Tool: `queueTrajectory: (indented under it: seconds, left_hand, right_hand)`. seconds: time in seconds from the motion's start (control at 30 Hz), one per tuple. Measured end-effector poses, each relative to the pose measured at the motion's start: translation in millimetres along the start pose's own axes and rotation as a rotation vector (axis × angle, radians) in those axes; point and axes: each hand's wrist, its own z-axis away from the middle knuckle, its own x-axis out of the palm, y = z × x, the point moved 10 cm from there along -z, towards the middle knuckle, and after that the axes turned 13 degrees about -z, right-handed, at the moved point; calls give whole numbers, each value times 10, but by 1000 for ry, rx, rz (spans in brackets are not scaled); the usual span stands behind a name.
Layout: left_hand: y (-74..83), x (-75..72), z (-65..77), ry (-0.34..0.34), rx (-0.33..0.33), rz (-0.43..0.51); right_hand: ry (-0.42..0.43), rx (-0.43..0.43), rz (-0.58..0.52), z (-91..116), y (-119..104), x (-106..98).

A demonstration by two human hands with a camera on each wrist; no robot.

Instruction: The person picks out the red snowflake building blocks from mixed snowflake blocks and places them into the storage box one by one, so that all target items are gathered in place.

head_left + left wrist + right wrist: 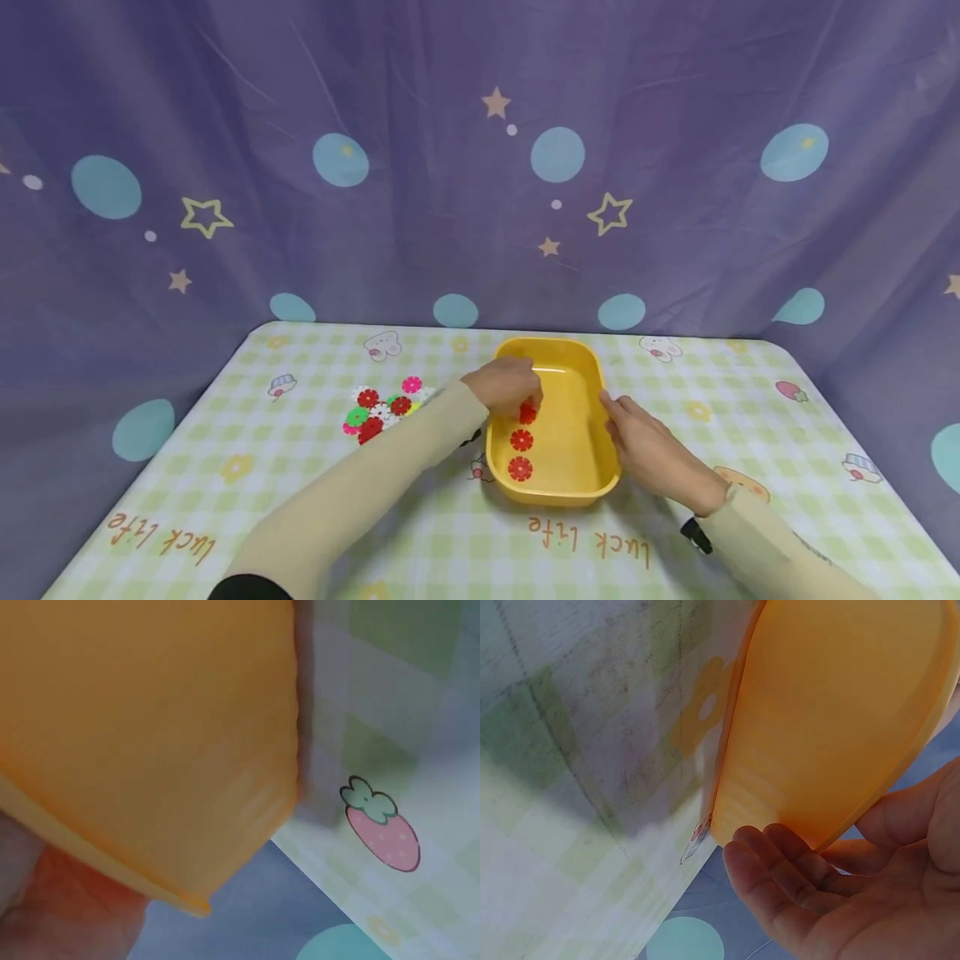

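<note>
A yellow plastic tray stands on the table. Along its left side lie red flower-shaped discs in a line: a near disc, a middle disc and a far disc. My left hand reaches over the left wall, its bent fingers pinching the far disc at the tray floor. In the left wrist view the tray wall hides most of this hand. My right hand holds the tray's right rim; in the right wrist view its fingers rest along the outer wall, thumb at the rim.
Left of the tray is a loose pile of flower-shaped discs in red, green, pink and white, partly behind my left forearm. A checked cloth covers the table. A purple curtain hangs behind the far edge.
</note>
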Motion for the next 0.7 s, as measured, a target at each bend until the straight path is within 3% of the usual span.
queueTrajectory:
  seconds: [0.1, 0.2, 0.33, 0.4, 0.5, 0.7]
  left_hand:
    - [-26, -47, 44, 17, 3, 1]
    - [-120, -198, 180, 89, 18, 62]
    - [-447, -434, 572, 216, -16, 160]
    - [-641, -443, 788, 231, -63, 188]
    - [-852, -278, 1073, 168, -130, 218]
    - [-975, 432, 1561, -60, -247, 391]
  right_hand:
    - [1, 0, -1, -3, -4, -3]
    - [-6, 9, -12, -1, 3, 9]
    - [-17, 20, -23, 2, -1, 37]
    - [-19, 29, -24, 7, 4, 36]
    - [-17, 43, -20, 15, 16, 25]
    - [-6, 27, -8, 10, -8, 21]
